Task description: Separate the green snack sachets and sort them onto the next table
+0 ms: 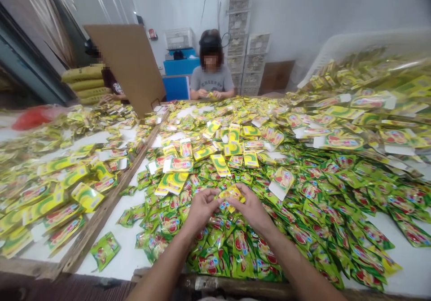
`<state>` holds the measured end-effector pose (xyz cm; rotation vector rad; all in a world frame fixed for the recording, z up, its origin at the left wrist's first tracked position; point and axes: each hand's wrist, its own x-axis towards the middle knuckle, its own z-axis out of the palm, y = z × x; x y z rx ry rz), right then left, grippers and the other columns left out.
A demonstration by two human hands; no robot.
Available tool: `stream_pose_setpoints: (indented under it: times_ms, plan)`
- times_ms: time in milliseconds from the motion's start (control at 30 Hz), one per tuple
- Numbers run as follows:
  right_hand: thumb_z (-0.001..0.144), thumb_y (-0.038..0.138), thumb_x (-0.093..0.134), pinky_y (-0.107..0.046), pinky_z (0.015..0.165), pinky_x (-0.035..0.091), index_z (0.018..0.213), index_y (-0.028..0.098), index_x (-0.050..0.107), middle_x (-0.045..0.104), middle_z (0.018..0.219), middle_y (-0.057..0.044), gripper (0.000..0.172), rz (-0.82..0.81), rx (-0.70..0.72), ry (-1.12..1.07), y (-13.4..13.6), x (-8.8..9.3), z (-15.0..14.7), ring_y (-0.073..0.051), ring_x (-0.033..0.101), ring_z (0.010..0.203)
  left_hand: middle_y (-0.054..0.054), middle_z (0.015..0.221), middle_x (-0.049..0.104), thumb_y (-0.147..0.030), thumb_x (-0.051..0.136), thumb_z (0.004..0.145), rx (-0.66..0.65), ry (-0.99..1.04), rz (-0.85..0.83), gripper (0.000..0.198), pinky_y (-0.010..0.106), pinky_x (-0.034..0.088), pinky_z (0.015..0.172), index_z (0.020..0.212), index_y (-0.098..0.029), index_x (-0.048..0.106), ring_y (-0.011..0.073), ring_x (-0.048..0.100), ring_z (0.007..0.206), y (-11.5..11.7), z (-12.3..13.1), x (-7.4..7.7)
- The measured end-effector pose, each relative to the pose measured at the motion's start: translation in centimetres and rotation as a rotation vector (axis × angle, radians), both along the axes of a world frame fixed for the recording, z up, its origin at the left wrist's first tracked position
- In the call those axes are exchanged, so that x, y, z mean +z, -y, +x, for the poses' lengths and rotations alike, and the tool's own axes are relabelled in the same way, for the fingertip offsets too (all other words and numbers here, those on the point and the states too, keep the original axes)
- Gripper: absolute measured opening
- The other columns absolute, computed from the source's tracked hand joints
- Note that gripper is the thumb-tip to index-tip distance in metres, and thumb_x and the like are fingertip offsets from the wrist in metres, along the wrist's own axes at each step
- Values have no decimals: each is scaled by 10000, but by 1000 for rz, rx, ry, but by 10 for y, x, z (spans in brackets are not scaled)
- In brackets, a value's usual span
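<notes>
Between my two hands is a small yellow carton (232,195), tilted above the heap of packets. My left hand (202,206) pinches its left end with thumb and fingers. At the right side, my right hand (252,204) grips it with the thumb in front and the fingers behind. Whether anything is inside the carton I cannot tell. Under both hands spreads a thick layer of green packets (244,247) with red watermelon pictures. Just beyond lie loose yellow cartons (220,164), some with white flaps sticking out.
A wooden strip (111,202) divides the white tabletop (126,247). More yellow cartons (47,207) lie left of it. At the right, a large translucent bin (323,54) spills cartons. A co-worker (211,79) sits opposite; another person is partly behind a cardboard sheet (126,63).
</notes>
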<state>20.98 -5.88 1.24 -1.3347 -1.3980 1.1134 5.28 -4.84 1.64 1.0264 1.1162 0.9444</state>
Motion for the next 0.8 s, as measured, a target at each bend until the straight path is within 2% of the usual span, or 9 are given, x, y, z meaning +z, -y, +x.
stream_pose_setpoints:
  times_ms: [100,200,300,367,433,500,567,667,800]
  plan:
    - [710,414,618,-295,634,480,950,159,585,661,825,-45,353,-43,-64,-13,3,-3,10,-193,603,711,-6,564,590,-421,684,652,-146,-150,46,337,255,464,531,819,-139,603,136,579,517,-18,0,10]
    - [699,471,611,-323,623,489,920,151,601,668,784,-64,389,-31,-253,76,6,-7,19,-223,609,689,99,895,682,-217,551,768,-201,-623,389,289,359,488,756,1049,-165,590,234,636,876,-53,0,26]
    - [697,500,597,-327,631,497,949,150,605,677,819,-77,431,7,-327,70,8,-15,21,-235,621,702,139,1374,428,-15,579,643,-277,-1147,760,621,470,304,1015,1226,-219,507,315,333,1291,-94,7,33]
    - [712,504,583,-318,613,499,982,146,601,679,822,-77,449,4,-314,32,10,-20,21,-230,624,684,123,1455,302,10,609,590,-399,-1317,843,627,523,195,1057,1168,-227,560,349,180,1350,-116,13,31]
    - [720,506,577,-313,589,499,1018,143,592,680,832,-78,470,-17,-311,2,12,-25,20,-226,622,663,105,1388,418,-20,602,625,-413,-1284,852,429,513,183,1062,1003,-218,644,332,229,1336,-131,19,26]
    - [728,504,573,-314,593,500,1034,143,592,680,850,-79,474,-31,-322,-10,14,-29,21,-224,622,667,102,1184,594,-88,565,709,-324,-1157,837,221,441,297,1012,877,-197,657,284,404,1235,-137,22,21]
    - [730,506,571,-316,587,497,1031,142,600,678,820,-72,473,-36,-339,-18,14,-30,22,-219,618,644,97,918,662,-208,518,790,-223,-1086,793,142,358,433,835,864,-168,632,244,575,984,-133,20,19]
    - [708,514,592,-315,556,496,1016,138,606,673,773,-61,486,-53,-346,-98,14,-23,26,-204,605,588,34,685,606,-393,499,811,-154,-967,694,277,262,422,583,879,-143,598,176,569,645,-110,11,18]
    - [713,501,607,-286,547,489,930,144,618,663,746,-56,418,17,-395,-184,5,5,33,-190,597,604,-15,628,548,-470,598,724,-216,-568,484,329,221,351,532,805,-151,614,129,483,578,-63,1,20]
